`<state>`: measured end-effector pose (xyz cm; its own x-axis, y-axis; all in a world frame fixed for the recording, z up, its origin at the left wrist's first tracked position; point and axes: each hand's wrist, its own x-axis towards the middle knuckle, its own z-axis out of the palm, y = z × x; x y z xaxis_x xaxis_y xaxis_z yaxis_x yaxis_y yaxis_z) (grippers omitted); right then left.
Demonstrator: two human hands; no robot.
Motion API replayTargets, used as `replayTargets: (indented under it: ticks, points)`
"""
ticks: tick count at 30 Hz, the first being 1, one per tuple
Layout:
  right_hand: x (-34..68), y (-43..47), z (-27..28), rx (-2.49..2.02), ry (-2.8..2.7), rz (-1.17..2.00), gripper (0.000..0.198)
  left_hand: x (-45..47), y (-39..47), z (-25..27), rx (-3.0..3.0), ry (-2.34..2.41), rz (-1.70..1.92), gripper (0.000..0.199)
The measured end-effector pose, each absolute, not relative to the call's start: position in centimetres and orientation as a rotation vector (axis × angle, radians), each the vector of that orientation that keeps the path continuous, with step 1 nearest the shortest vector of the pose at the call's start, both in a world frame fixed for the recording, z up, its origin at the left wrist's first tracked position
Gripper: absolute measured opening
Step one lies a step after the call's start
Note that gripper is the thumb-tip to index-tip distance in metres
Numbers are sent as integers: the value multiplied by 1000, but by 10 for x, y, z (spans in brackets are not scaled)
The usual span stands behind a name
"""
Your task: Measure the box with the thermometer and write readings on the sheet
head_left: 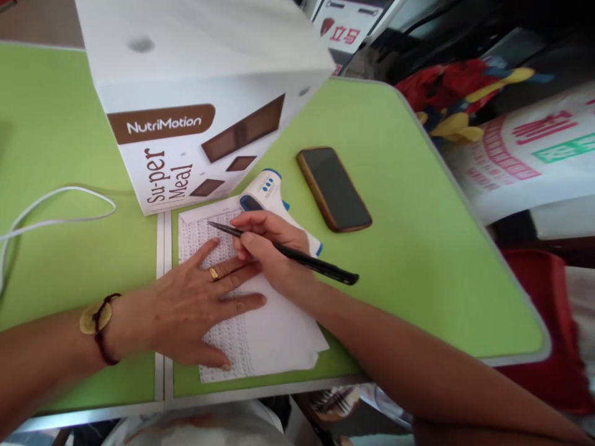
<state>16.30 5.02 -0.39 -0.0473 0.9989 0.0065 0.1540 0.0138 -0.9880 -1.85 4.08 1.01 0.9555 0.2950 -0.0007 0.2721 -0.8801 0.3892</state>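
Note:
A sheet of paper [279, 334] lies on the green table, its left part covered with rows of small handwriting or print. My left hand [195, 303] rests flat on it with the fingers spread, a gold ring on one finger and a corded bracelet at the wrist. In my right hand [274, 244] is a black pen [320, 265], pinched near its front. The pen's tip points to the upper left over the written rows; whether it touches the paper I cannot tell. Just behind my right hand lies a white and blue infrared thermometer [266, 189], partly hidden by that hand.
A large white NutriMotion box [209, 93] stands behind the paper. To the right lies a phone [334, 189] in a brown case. A white cable [60, 220] curves across the left of the green table [418, 266]. Printed sacks [525, 155] sit beyond the table's right edge.

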Motion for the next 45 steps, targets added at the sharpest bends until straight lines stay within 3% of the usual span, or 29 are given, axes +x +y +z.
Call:
replayTargets:
  ticks: [5, 11, 20, 45]
  points:
    - [164, 54, 0, -1333, -1528, 922, 6, -18, 31, 15, 2713, 477, 110, 81]
    - [165, 53, 1, -1331, -1474, 1003, 7, -15, 20, 20, 2667, 579, 72, 78]
    - [162, 55, 1, -1333, -1663, 691, 6, -14, 18, 14, 2698, 609, 68, 83]
    - [168, 52, -7, -1304, -1869, 622, 7, -14, 17, 13, 2723, 617, 89, 83]
